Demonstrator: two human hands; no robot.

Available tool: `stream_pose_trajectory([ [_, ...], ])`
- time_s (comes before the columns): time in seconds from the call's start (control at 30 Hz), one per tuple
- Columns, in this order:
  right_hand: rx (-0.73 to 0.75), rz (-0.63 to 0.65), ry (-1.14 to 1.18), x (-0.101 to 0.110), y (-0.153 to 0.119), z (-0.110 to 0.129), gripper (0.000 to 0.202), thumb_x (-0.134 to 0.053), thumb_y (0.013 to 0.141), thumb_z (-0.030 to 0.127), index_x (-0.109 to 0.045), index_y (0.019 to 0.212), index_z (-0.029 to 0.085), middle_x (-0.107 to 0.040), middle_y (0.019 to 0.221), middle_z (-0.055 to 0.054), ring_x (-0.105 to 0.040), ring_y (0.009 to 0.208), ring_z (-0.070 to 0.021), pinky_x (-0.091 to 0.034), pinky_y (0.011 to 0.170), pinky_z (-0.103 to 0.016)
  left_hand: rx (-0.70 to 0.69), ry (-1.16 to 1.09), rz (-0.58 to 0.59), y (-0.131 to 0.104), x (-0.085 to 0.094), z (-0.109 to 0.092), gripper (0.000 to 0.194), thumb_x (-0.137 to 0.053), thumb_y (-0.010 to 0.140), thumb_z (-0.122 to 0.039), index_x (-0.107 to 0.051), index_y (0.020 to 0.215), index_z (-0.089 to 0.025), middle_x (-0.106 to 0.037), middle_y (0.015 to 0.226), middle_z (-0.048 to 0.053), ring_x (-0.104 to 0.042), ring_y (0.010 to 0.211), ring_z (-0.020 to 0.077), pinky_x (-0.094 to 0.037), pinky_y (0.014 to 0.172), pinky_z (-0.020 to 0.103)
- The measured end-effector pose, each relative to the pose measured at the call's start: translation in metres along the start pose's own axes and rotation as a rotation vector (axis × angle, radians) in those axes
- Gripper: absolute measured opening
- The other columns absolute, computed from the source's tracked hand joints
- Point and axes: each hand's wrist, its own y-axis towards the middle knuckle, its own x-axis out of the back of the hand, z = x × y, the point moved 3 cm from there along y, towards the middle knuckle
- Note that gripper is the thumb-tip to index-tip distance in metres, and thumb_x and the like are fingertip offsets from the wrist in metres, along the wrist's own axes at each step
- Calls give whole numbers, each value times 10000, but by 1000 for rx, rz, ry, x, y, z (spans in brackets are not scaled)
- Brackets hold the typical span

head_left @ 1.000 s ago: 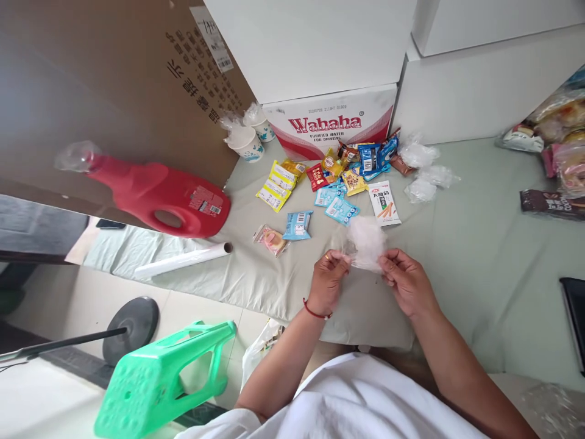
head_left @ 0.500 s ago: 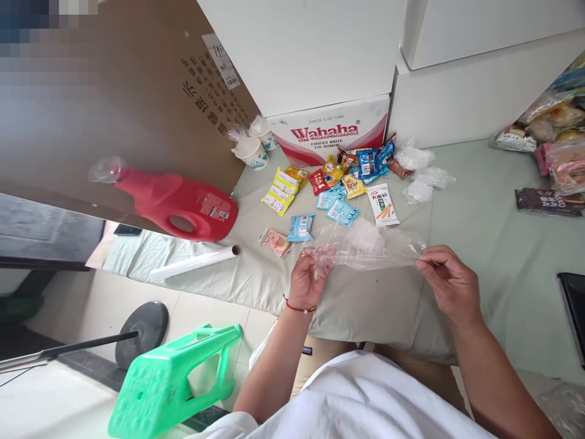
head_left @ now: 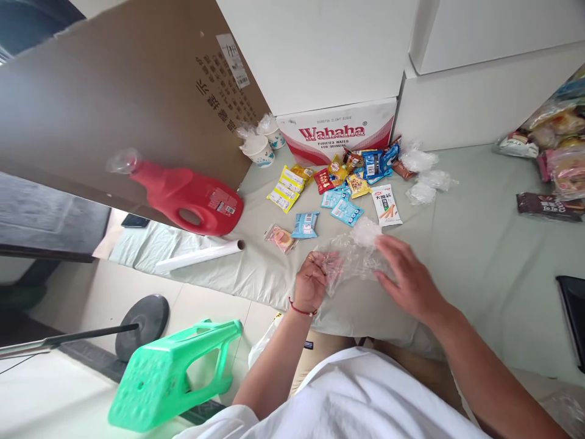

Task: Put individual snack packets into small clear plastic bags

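A thin clear plastic bag (head_left: 354,261) lies crumpled between my hands on the grey-green cloth. My left hand (head_left: 311,281), with a red cord bracelet at the wrist, is closed on the bag's left end. My right hand (head_left: 409,274) is open, thumb apart from the fingers, beside the bag's right part; its fingertips reach a whitish crumpled plastic bundle (head_left: 367,231). Just beyond are a blue snack packet (head_left: 304,225), a pinkish snack packet (head_left: 280,238), light blue packets (head_left: 346,211) and a white snack packet with orange sticks (head_left: 386,205).
Behind the snacks stands a Wahaha carton (head_left: 338,131). Crumpled clear plastic (head_left: 420,160) lies to its right. At left are a red jug (head_left: 196,201), a white roll (head_left: 201,255), paper cups (head_left: 258,150) and a green stool (head_left: 173,372) on the floor. Bagged food (head_left: 567,164) sits far right.
My right hand has let go of the bag's right end and moved left, its fingers now spread. The stretched bag has gone slack and bunched up. My left hand keeps its hold.
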Motion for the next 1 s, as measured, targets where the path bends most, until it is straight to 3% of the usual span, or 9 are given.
stream_pose_trajectory([
  [0.1, 83, 198, -53, -37, 29, 8, 717, -529, 972, 124, -255, 1635, 157, -556, 1482, -168, -589, 1280, -248, -552, 876, -342, 3, 42, -77, -3, -5, -7, 354, -705, 763, -465, -600, 1008, -232, -759, 1108, 85, -758, 923, 252, -590, 689, 335],
  [0.2, 107, 311, -194, -53, 40, 10, 522, -536, 964, 88, -514, 1481, 161, -716, 1076, -90, -624, 953, -225, -474, 740, -331, -34, 249, -190, 1, -6, -10, 477, -809, 727, -517, -598, 1041, -226, -737, 972, 42, -710, 786, 181, -536, 623, 272],
  [0.33, 145, 215, -296, -34, 25, 18, 187, -588, 957, 82, -718, 1033, 192, -674, 854, -53, -517, 858, -215, -370, 751, -356, -162, 455, -262, 15, -2, -8, 358, -878, 631, -305, -596, 819, -189, -617, 724, -47, -518, 569, 68, -386, 514, 196],
  [0.47, 126, 103, -277, -2, -18, 29, 158, -608, 958, 65, -695, 962, 197, -666, 813, -27, -472, 820, -193, -331, 755, -351, -125, 349, -267, 26, 5, -7, 310, -803, 719, -329, -540, 832, -208, -590, 651, -67, -525, 494, 72, -337, 460, 194],
  [0.57, 89, 90, -256, 3, -60, 38, 187, -594, 957, 37, -693, 1017, 185, -669, 830, -33, -466, 774, -179, -350, 754, -342, -52, 289, -239, 28, 10, -12, 322, -798, 733, -325, -522, 851, -208, -644, 685, -34, -634, 555, 109, -419, 493, 200],
  [0.67, 55, 137, -225, -10, -98, 50, 233, -549, 976, 39, -695, 1094, 177, -670, 852, -46, -530, 772, -184, -400, 765, -345, 18, 241, -215, 27, 15, -17, 321, -814, 724, -290, -535, 852, -198, -671, 714, -4, -695, 628, 143, -502, 563, 228],
  [0.8, 10, 407, 11, -22, -117, 66, 278, -521, 1043, 214, -659, 1284, 220, -718, 992, -47, -649, 765, -162, -474, 682, -302, 11, 166, -183, 19, 19, -24, 280, -803, 720, -231, -595, 901, -183, -722, 924, 63, -739, 865, 190, -576, 773, 308],
  [0.9, -32, 493, 230, -5, -100, 69, 251, -539, 1048, 282, -668, 1262, 256, -742, 1062, -30, -705, 828, -145, -531, 709, -266, -202, 279, -296, 2, 20, -34, 312, -769, 707, -191, -664, 1000, -204, -697, 1157, 84, -671, 1140, 231, -545, 924, 338],
  [1.0, -97, 302, 170, 16, -67, 57, 249, -524, 1029, 185, -690, 1208, 238, -738, 975, -37, -685, 823, -161, -545, 716, -278, -492, 491, -417, -20, 16, -45, 367, -734, 693, -143, -708, 1042, -253, -680, 1222, 50, -596, 1251, 243, -494, 1008, 328],
])
